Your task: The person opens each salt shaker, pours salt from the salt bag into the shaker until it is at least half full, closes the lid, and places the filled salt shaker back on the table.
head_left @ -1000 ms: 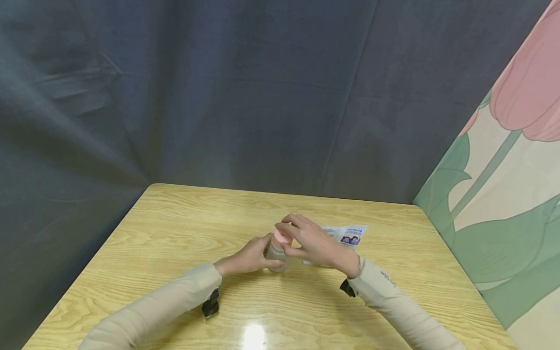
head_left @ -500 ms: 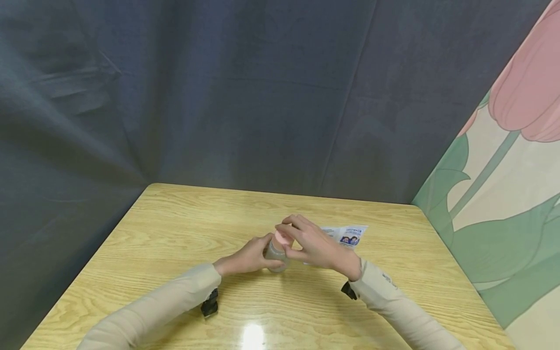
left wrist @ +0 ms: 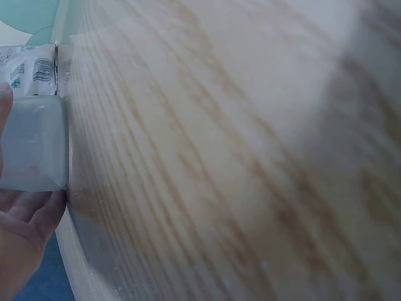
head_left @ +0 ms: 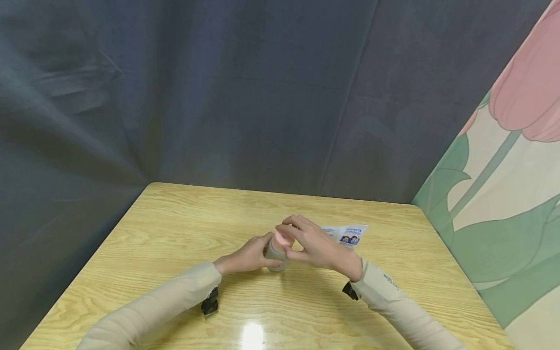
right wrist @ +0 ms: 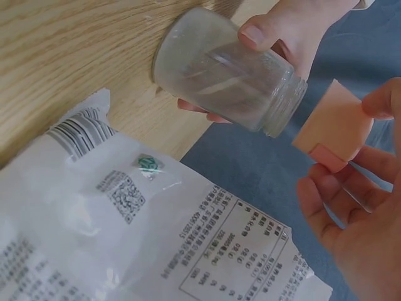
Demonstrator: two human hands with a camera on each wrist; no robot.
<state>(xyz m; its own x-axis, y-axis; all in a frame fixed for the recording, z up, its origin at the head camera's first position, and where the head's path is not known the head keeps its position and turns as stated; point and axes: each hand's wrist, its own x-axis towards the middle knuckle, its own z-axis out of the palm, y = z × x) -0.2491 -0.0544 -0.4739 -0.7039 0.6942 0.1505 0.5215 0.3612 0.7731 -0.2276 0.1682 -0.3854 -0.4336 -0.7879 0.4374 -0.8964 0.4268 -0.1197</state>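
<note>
A frosted clear jar [head_left: 275, 256] with a threaded neck stands on the table, and my left hand [head_left: 250, 255] grips its side with the thumb at the front. Above the mouth, my right hand [head_left: 317, 245] pinches a pink lid [head_left: 284, 236] between thumb and fingers. In the right wrist view the lid [right wrist: 338, 122] is apart from the threaded rim of the jar [right wrist: 219, 69], with a small tab on its edge. The left wrist view shows only the lower part of the jar [left wrist: 34, 144] beside the fingers [left wrist: 47, 216].
A white printed packet [head_left: 351, 235] lies behind and right of the jar, partly hidden by my right hand. Its barcode and text show up close in the right wrist view. Dark curtain [head_left: 271, 97] hangs along the back and left of the wooden table [head_left: 188, 223].
My right hand and the pink lid have shifted very slightly to the right. The left hand and the jar look unmoved.
</note>
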